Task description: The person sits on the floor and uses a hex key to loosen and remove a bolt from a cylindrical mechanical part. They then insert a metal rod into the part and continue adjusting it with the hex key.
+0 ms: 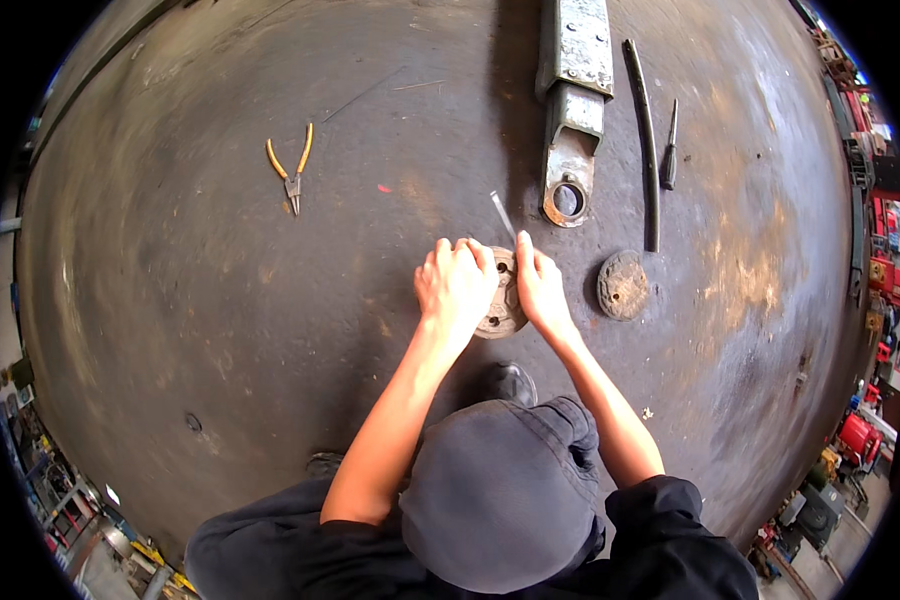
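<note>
Both my hands are on a round metal disc with holes (501, 300) lying on the dark concrete floor. My left hand (455, 285) covers the disc's left half with curled fingers. On the disc's right edge rests my right hand (538, 288), fingers closed around a thin metal rod (501, 214) that sticks up and away from the disc. I cannot tell whether the rod's lower end is inside the disc.
A second rusty disc (622, 285) lies just right of my hands. A long grey metal arm with a ring end (573, 100) lies ahead, with a black strip (646, 140) and a screwdriver (670, 150) beside it. Orange-handled pliers (292, 172) lie far left. Cluttered machines line the rim.
</note>
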`<act>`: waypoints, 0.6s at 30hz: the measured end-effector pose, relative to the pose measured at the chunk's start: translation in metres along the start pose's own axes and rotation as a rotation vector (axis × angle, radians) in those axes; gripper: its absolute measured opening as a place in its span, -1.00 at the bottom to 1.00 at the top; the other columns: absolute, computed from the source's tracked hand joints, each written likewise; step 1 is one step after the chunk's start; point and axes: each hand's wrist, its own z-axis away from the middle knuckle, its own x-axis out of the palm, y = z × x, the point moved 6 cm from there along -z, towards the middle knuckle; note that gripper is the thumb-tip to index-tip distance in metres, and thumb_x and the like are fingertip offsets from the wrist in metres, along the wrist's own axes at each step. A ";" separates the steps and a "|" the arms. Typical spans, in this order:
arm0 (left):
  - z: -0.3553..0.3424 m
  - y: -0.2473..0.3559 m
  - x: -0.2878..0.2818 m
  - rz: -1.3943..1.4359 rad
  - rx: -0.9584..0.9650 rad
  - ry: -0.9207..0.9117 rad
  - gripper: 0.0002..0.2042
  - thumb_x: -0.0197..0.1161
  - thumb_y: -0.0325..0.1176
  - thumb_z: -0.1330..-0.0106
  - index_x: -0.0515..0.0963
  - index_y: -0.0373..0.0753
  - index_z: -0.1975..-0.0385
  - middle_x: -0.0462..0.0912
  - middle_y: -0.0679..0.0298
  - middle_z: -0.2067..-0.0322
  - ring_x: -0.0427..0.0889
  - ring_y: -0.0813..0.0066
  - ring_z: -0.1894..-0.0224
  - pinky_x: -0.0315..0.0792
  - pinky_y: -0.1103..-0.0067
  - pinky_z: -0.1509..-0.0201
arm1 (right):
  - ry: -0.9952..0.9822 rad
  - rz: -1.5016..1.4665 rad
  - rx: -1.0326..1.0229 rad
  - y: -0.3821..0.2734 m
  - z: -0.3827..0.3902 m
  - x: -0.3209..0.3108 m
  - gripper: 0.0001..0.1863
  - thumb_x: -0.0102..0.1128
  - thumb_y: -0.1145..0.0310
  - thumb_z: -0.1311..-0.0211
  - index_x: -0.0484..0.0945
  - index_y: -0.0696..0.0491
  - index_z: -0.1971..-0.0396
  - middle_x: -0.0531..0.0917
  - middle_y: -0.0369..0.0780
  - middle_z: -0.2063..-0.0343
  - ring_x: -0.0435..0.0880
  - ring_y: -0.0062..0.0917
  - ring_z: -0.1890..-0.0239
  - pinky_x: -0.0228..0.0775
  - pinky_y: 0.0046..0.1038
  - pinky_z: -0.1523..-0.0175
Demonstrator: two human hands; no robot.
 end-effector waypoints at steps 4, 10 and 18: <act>-0.009 -0.003 0.005 0.010 -0.183 0.030 -0.49 -0.14 -0.17 -0.41 0.62 -0.50 0.47 0.63 -0.32 0.34 0.66 -0.25 0.23 0.54 0.11 0.04 | 0.124 0.038 -0.015 -0.006 0.006 0.002 -0.38 -0.12 -0.04 -0.51 0.54 0.27 0.47 0.60 0.09 0.58 0.60 -0.18 0.51 0.42 -0.19 0.24; -0.011 -0.012 0.001 0.092 -0.291 0.048 -0.49 -0.13 -0.20 -0.40 0.61 -0.51 0.57 0.62 -0.32 0.46 0.65 -0.32 0.28 0.53 0.07 0.10 | 0.215 0.064 -0.056 -0.006 0.011 0.004 -0.46 -0.03 0.10 -0.49 0.52 0.28 0.54 0.57 0.14 0.59 0.61 0.00 0.52 0.39 -0.16 0.36; -0.014 0.001 0.012 0.046 -0.075 0.055 -0.49 -0.13 -0.22 -0.42 0.60 -0.47 0.63 0.62 -0.29 0.48 0.67 -0.29 0.34 0.58 0.11 0.17 | 0.285 0.217 -0.115 -0.004 0.021 -0.003 -0.50 -0.12 0.18 -0.50 0.56 0.26 0.53 0.60 0.17 0.54 0.61 0.07 0.42 0.44 -0.05 0.26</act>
